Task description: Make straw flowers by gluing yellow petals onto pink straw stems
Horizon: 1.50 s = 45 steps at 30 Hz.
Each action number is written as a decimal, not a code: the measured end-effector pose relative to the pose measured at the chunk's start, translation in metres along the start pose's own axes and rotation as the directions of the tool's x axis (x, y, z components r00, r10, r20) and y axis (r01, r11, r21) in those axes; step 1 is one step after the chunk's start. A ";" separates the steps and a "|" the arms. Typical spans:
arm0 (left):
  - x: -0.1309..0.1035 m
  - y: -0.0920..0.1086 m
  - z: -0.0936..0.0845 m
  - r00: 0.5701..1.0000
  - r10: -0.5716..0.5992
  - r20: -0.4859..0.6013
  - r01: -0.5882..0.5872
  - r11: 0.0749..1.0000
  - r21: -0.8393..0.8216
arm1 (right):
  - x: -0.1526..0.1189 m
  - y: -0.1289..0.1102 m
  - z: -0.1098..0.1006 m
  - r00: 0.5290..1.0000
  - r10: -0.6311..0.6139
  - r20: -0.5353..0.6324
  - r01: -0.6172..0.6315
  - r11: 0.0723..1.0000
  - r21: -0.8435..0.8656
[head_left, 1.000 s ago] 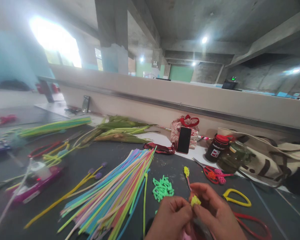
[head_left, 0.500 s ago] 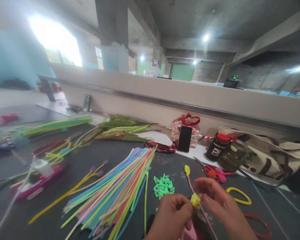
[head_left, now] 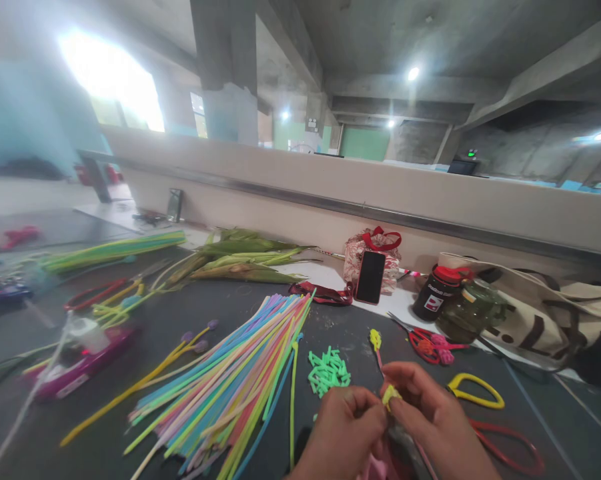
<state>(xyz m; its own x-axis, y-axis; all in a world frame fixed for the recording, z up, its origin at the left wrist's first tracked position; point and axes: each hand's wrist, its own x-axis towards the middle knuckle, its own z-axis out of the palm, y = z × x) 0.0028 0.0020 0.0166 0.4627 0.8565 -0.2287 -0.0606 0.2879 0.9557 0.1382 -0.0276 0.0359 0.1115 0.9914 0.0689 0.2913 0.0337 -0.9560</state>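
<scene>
My left hand point(head_left: 347, 427) is closed, with thumb and forefinger pinched at the left edge of a small yellow knotted cluster point(head_left: 391, 395). From the other side, the bent fingers and thumb of my right hand point(head_left: 427, 413) close on the same cluster, hiding much of it. A thin pink stem point(head_left: 423, 460) passes beneath my right hand. Beyond the fingertips, another yellow knotted bud point(head_left: 375, 339) tops a pink stem. Below my hands is a pink thing point(head_left: 377, 467), mostly covered. Short green cut pieces point(head_left: 329, 371) lie in a pile left of my hands.
Many pastel fuzzy sticks point(head_left: 230, 380) fan out at left centre. Yellow-handled scissors point(head_left: 480, 390) and a red loop handle point(head_left: 515, 443) lie at right. Behind stand a phone point(head_left: 370, 277), a black bottle point(head_left: 433, 300) and a green jug point(head_left: 473, 313). Corn husks point(head_left: 240, 257) lie farther back.
My right hand has moved slightly left, and its fingers, apart before, have closed on the yellow cluster. My left hand stays nearly in place.
</scene>
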 end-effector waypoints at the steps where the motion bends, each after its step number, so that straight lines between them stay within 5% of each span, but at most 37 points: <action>1: 0.001 -0.001 -0.001 1.000 -0.002 0.015 0.002 1.000 0.001 | 0.000 0.000 0.000 1.000 -0.003 -0.007 0.003 1.000 0.002; 13: 0.006 -0.006 -0.003 0.997 -0.012 0.072 0.017 0.997 -0.069 | 0.001 -0.003 0.006 0.997 -0.004 -0.083 -0.005 0.994 -0.105; 16: 0.008 -0.008 -0.002 0.996 0.014 0.086 -0.002 0.990 -0.140 | 0.000 -0.001 0.009 0.989 -0.016 -0.144 0.005 0.997 -0.076; 23: 0.012 -0.010 0.003 0.995 -0.009 0.094 0.035 0.960 -0.277 | -0.001 -0.005 0.005 0.996 0.057 -0.076 -0.046 0.989 0.140; 28: 0.015 -0.010 -0.009 0.966 0.026 0.258 0.070 0.933 -0.353 | 0.000 -0.006 -0.003 0.995 0.079 -0.057 -0.063 0.970 0.236; 31: 0.014 -0.005 -0.016 0.931 0.009 0.366 0.143 0.911 -0.387 | -0.002 -0.002 -0.004 0.997 -0.010 -0.077 0.025 0.981 0.192; 34: 0.013 -0.002 -0.018 0.906 0.035 0.423 0.162 0.893 -0.421 | -0.005 -0.002 -0.004 0.972 -0.208 -0.108 0.204 0.978 -0.049; 39: 0.018 -0.011 -0.020 0.897 0.010 0.442 0.148 0.935 -0.322 | -0.008 -0.011 -0.005 0.841 -0.539 -0.039 0.487 0.787 -0.379; 42: 0.020 -0.016 -0.019 0.894 0.014 0.448 0.129 0.949 -0.287 | -0.008 -0.014 -0.004 0.821 -0.570 0.043 0.537 0.745 -0.396; 45: 0.020 -0.016 -0.018 0.889 0.015 0.457 0.133 0.948 -0.289 | -0.008 -0.014 -0.002 0.866 -0.483 0.128 0.492 0.780 -0.387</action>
<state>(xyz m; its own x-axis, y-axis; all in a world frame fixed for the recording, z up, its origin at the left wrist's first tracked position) -0.0030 0.0223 -0.0062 0.8150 0.5700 -0.1045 -0.2514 0.5103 0.8224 0.1356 -0.0365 0.0496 -0.1659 0.8585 0.4851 0.6493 0.4654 -0.6015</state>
